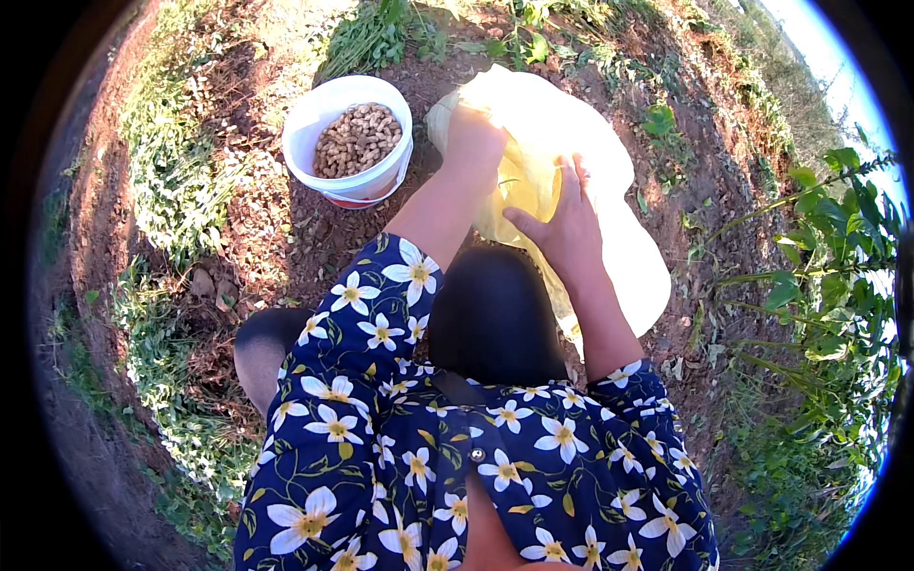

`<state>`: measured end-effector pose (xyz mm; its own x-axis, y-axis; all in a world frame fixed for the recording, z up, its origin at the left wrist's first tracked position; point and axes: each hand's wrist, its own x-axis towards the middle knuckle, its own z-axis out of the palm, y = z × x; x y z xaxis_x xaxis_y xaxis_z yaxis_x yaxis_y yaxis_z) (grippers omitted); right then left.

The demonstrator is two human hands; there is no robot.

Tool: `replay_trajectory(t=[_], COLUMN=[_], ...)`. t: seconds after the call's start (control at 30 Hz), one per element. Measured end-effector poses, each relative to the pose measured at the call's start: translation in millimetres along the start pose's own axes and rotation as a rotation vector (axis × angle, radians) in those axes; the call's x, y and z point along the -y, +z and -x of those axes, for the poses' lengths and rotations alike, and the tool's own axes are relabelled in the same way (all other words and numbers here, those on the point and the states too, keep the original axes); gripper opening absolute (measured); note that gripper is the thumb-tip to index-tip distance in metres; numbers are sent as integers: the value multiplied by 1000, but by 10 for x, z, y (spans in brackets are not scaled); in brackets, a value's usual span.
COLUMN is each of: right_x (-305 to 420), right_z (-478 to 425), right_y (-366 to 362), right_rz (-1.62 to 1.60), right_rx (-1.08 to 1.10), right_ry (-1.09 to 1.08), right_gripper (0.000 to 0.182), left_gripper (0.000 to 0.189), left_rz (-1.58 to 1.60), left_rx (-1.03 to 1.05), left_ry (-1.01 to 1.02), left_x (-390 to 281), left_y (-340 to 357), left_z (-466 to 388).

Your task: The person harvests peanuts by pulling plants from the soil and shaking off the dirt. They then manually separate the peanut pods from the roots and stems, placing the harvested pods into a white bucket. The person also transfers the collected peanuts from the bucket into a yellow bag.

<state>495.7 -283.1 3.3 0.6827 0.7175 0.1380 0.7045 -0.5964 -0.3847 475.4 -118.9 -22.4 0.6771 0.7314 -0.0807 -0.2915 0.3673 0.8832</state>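
Note:
A pale yellow-white sack (621, 250), overexposed in the sun, lies on the soil in front of my knees. My left hand (475, 146) is closed on its upper left edge, with the fingertips hidden in the glare. Lower down, my right hand (564, 228) rests against the sack with thumb and fingers spread. Between the two hands the cloth looks yellow and folded; what the sack holds cannot be seen. To the left of my left hand stands a white plastic bucket (300, 135), partly filled with unshelled peanuts (358, 139).
Cut green plants (171, 164) lie in a band along the left, with a heap of greenery (368, 43) behind the bucket. Leafy stems (821, 271) reach in from the right. Small stones (214, 285) sit on the brown soil (314, 243) near my left knee.

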Motion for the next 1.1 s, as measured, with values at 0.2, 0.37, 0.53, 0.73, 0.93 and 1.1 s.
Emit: replay_trajectory(t=[0.2, 0.37, 0.53, 0.73, 0.93, 1.1], right_x=[-1015, -1165, -965, -1232, -573, -312], right_z=[-304, -399, -551, -1088, -1080, -935], right_y=[-163, -710, -973, -384, -95, -533], right_rz=[-259, -1501, -1232, -1306, -1615, -1489], right_rx=[-56, 359, 486, 436, 279, 161], right_ry=[62, 347, 169, 251, 202, 124], right_gripper=[39, 44, 43, 32, 39, 38], left_gripper=[22, 29, 32, 42, 68, 43], left_rz=[54, -828, -113, -894, -1428, -1269], left_rx=[105, 501, 431, -145, 140, 327], left_ry=[-204, -280, -589, 179, 949, 304], left_x=[-444, -727, -727, -643, -414, 43], left_y=[-265, -829, -1320, -1134, -294, -322], left_z=[169, 293, 174, -157, 488, 147])
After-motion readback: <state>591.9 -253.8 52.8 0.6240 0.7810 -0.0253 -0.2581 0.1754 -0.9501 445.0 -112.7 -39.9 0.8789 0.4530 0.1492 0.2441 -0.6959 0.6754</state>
